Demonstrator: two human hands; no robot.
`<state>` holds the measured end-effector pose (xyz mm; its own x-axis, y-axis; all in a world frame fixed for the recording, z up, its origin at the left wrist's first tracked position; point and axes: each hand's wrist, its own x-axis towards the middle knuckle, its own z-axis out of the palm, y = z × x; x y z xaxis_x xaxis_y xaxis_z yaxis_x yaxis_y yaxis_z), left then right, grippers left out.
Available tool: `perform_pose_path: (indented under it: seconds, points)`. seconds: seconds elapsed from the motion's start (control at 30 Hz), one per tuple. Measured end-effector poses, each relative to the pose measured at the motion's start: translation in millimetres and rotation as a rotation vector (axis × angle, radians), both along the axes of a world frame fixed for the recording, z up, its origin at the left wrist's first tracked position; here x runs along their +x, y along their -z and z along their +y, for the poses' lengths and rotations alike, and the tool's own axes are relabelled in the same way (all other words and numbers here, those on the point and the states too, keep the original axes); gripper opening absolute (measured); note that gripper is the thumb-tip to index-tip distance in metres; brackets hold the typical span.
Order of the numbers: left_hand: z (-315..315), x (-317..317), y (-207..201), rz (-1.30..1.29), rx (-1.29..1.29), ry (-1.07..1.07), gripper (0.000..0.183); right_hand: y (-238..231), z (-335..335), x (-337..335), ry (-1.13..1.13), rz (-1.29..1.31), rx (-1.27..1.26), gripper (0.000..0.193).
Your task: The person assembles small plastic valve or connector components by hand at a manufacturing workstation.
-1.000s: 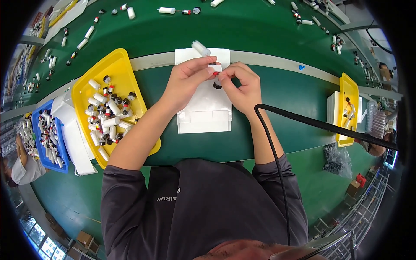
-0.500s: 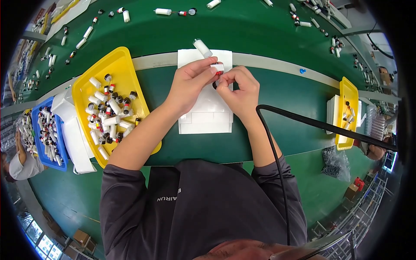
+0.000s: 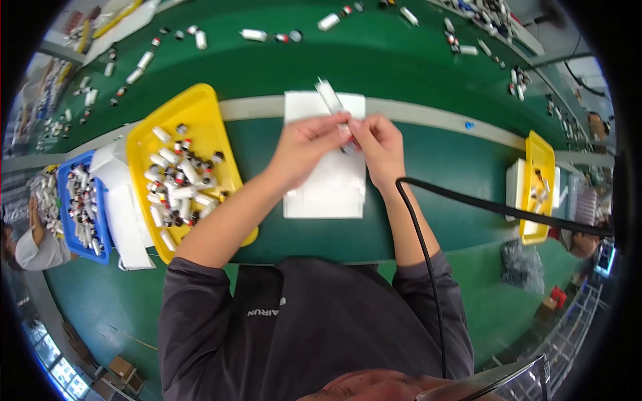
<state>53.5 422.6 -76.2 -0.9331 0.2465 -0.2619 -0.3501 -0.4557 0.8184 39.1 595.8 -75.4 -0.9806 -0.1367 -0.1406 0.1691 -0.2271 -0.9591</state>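
Observation:
A white cylinder with a thin tip (image 3: pixel 328 95) leans out above my fingers, its lower end hidden by them. My left hand (image 3: pixel 304 142) is closed, thumb and forefinger pinching at that end. My right hand (image 3: pixel 380 147) is closed too, its fingertips meeting the left ones on the same small assembly. Small dark and red bits (image 3: pixel 344 148) peek out under the fingers; their exact shape is blurred. Beneath both hands lie white sheets (image 3: pixel 324 197) on the green bench.
A yellow tray (image 3: pixel 231 144) of white cylinders with black and red pieces stands to the left, a blue tray (image 3: pixel 105 224) beyond. Similar parts lie along the far green surface (image 3: pixel 254 73). A black cable (image 3: pixel 468 197) crosses on the right, before another yellow tray (image 3: pixel 531 230).
My hands have come closer together at the cylinder's lower end. The white block between my fingers is now mostly covered. The whole view has shifted slightly.

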Motion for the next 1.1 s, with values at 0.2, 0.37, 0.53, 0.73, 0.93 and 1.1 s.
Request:
perform_pose_path:
  seconds: [0.2, 0.37, 0.53, 0.73, 0.93, 1.1]
  points:
    - [-1.8, 1.7, -8.4, 0.023, 0.187, 0.094, 0.029, 9.3, 14.4, 2.1, -0.201, -0.185, -0.280, 0.026]
    - [-51.8, -59.0, -36.4, 0.022, -0.268, -0.107, 0.025, -8.2, 11.7, 14.7, -0.037, -0.056, -0.061, 0.026]
    - [-187.2, -165.7, -42.5, 0.277, -1.412, -0.280, 0.047, -20.5, -28.9, 59.3, -0.295, 0.552, 0.842, 0.038]
    - [-214.6, -203.0, 1.1, 0.356, -2.163, -0.003, 0.056, -9.1, 1.5, 21.2, -0.465, 0.684, 1.188, 0.059]
    - [-191.4, -228.1, 32.7, 0.144, -1.805, -0.014, 0.055, -16.1, 3.3, 21.1, -0.534, 0.727, 0.979, 0.036]
    - [-162.2, -210.0, 19.8, 0.181, -1.808, -0.037, 0.040, -16.0, -10.9, 48.5, -0.487, 0.657, 0.912, 0.023]
